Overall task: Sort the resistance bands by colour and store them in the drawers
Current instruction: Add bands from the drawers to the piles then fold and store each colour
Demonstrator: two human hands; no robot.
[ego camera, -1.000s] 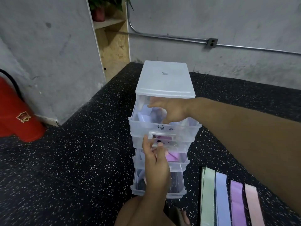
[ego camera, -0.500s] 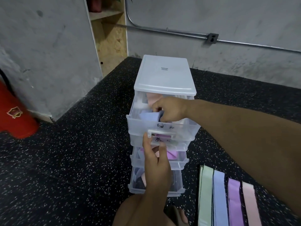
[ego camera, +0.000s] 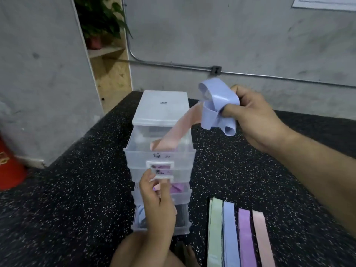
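A clear plastic drawer unit (ego camera: 162,110) stands on the speckled black floor, its top drawer (ego camera: 159,157) pulled out. My right hand (ego camera: 256,120) is raised to the right of the unit and grips a bunch of blue bands (ego camera: 217,105). A pink band (ego camera: 173,135) trails from that bunch down into the top drawer. My left hand (ego camera: 156,205) is in front of the lower drawers, fingers curled at the second drawer's handle (ego camera: 163,177). Purple bands (ego camera: 177,187) show in the third drawer. Green (ego camera: 214,228), blue (ego camera: 230,234), purple (ego camera: 246,237) and pink (ego camera: 262,241) bands lie flat at lower right.
A red fire extinguisher (ego camera: 9,166) stands at the left by the concrete wall. A wooden shelf (ego camera: 109,70) with a potted plant (ego camera: 100,22) is behind the unit. A metal conduit (ego camera: 269,76) runs along the back wall. My knee (ego camera: 146,251) is at the bottom.
My right hand has come up out of the top drawer and to the right, lifting the blue bands with a pink band trailing. The left hand stays at the drawer fronts.
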